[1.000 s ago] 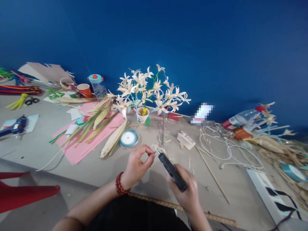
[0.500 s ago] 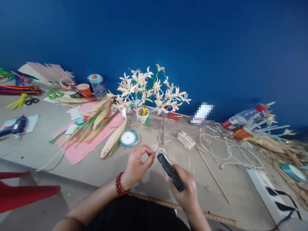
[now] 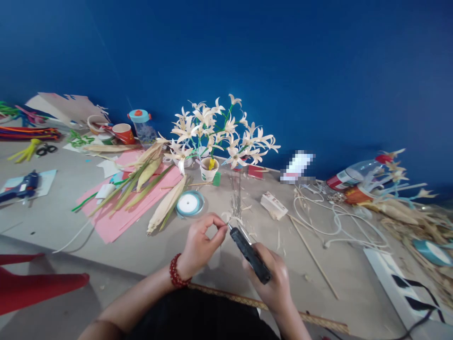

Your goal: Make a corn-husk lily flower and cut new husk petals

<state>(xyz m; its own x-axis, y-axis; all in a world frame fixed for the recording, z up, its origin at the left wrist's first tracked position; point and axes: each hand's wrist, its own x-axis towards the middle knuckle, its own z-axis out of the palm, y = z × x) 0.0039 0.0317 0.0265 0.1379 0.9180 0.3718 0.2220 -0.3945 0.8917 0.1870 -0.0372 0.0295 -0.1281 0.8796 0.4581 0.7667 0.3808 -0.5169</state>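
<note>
In my right hand (image 3: 274, 274) is a black glue gun (image 3: 249, 255), gripped from below with its metal nozzle pointing up and left. That nozzle sits right beside the fingertips of my left hand (image 3: 205, 238). Thumb and forefinger are pinched together there; what they hold is too small to make out. Just beyond the fingertips lie thin wires (image 3: 236, 198) and pale husk scraps. Farther back, a white paper cup (image 3: 209, 169) stands below a spread of cream husk flowers (image 3: 212, 125) on green stems. A roll of light-blue ribbon (image 3: 189, 203) lies left of the wires.
Pink paper (image 3: 109, 226) with corn husks on it covers the left, near a blue glue gun (image 3: 28, 184). To the right are a small box (image 3: 273, 205), a thin stick (image 3: 314, 257), white cable (image 3: 336, 212), a plastic bottle (image 3: 357, 172) and a power strip (image 3: 392, 288).
Very little differs. The glue gun's tip and my left fingertips have shifted slightly left; both hands keep the same grip.
</note>
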